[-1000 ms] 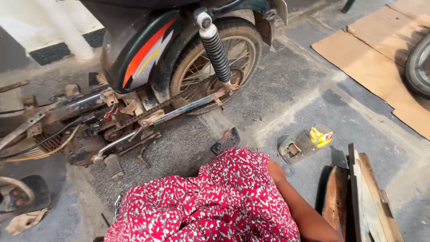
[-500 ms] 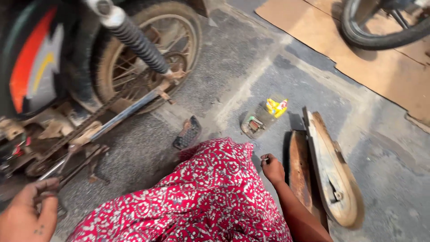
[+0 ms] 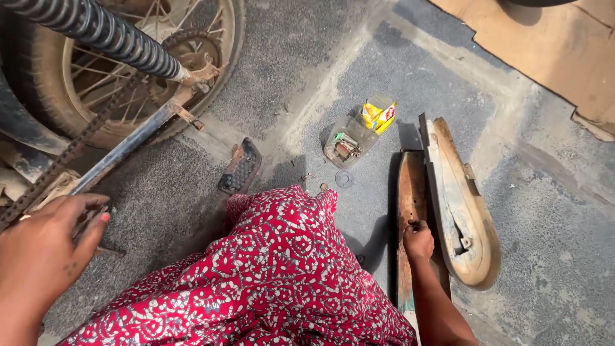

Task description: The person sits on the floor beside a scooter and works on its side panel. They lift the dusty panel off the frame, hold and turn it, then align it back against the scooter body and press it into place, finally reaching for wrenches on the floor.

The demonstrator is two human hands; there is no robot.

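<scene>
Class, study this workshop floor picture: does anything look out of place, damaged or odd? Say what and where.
Yes. The two chain cover halves lie off the motorcycle on the ground, rusty inside, the right hand on one. The drive chain is bare beside the rear wheel. A clear container lies tipped over nearby.

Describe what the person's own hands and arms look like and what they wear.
Both arms are bare, with no sleeves, gloves, watch or bracelets in view. The left hand has a pink-painted thumbnail, a thin pale ring and a few small dark marks on its back. The right hand shows no ring or polish that I can make out. Below them lies a red garment with a white pattern.
</scene>
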